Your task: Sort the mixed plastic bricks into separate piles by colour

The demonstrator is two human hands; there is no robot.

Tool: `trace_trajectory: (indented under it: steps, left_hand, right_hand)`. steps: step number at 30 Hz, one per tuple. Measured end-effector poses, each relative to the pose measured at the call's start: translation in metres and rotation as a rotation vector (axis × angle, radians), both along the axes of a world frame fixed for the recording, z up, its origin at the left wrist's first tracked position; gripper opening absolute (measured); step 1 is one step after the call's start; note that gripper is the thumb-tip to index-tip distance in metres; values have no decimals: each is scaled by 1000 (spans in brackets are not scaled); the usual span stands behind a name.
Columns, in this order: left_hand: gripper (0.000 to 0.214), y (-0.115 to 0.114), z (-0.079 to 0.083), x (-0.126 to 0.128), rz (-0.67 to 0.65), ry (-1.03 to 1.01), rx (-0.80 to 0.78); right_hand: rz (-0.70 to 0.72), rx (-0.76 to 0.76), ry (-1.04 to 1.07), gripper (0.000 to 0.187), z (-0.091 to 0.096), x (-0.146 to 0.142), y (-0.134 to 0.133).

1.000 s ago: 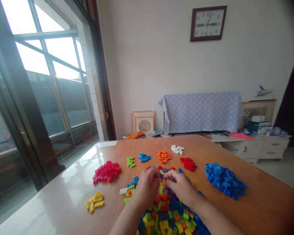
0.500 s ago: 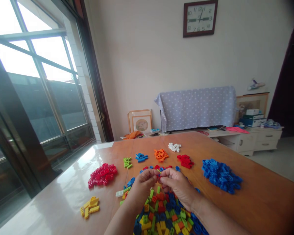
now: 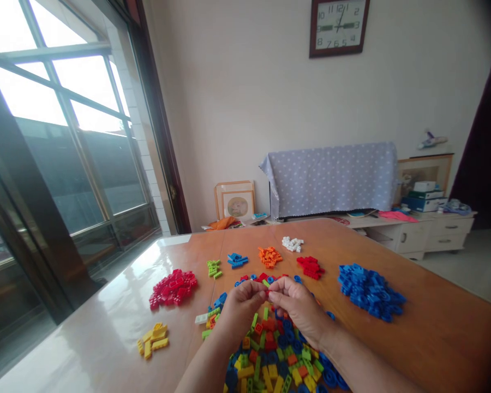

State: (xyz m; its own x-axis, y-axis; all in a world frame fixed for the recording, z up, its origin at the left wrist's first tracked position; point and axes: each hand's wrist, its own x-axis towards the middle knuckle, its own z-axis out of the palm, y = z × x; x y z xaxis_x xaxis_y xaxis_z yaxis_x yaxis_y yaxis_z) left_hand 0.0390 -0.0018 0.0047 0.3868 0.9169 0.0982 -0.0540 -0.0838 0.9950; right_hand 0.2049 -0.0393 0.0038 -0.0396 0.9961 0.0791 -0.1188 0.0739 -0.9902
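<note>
My left hand and my right hand meet fingertip to fingertip above a mixed heap of toy building bricks. Both are closed in a pinch on a small red brick, which the fingers mostly cover; its exact shape is hidden. Yellow, green, orange, red and blue pieces make up the heap under my wrists, some of them round blue ones. Just beyond my fingertips lie more red and blue pieces.
Sorted piles ring the heap on the wooden table: crimson, yellow, green, light blue, orange, white, red and a large blue one. A cloth-covered object stands behind the table.
My hands stay pinched together, with the fingertips drawn slightly closer. The whole view has shifted a little; the piles look unchanged.
</note>
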Motion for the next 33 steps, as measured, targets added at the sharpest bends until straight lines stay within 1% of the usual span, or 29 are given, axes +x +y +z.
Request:
trace_trajectory:
  steps: [3,6,10,14,20,22,25,29,33]
  left_hand:
    - [30,1,-3,3,29,14,62]
    - [25,-1,-5,8,96,49,127]
    - [22,-7,1,13,178,81,172]
    - [21,-13,7,17,240,117,206]
    - [17,-17,7,23,298,174,260]
    - [18,-17,6,25,303,173,250]
    - [19,-15,4,23,275,175,237]
    - [20,-12,0,18,245,184,259]
    - [18,-10,-2,15,204,180,253]
  right_hand:
    - [-8,7,-4,27,-2,-1,0]
    - [-38,14,9,26,-3,-4,0]
    - [-67,-1,56,27,-2,-6,0]
    - [-57,-29,115,25,0,-5,0]
    - [-29,-72,198,23,-1,-5,0]
    - [-20,-86,238,22,-2,-5,1]
    - [-12,-104,280,22,-5,-6,2]
    - [-32,-117,277,22,-8,-4,3]
    - [-36,-98,253,22,-10,-3,3]
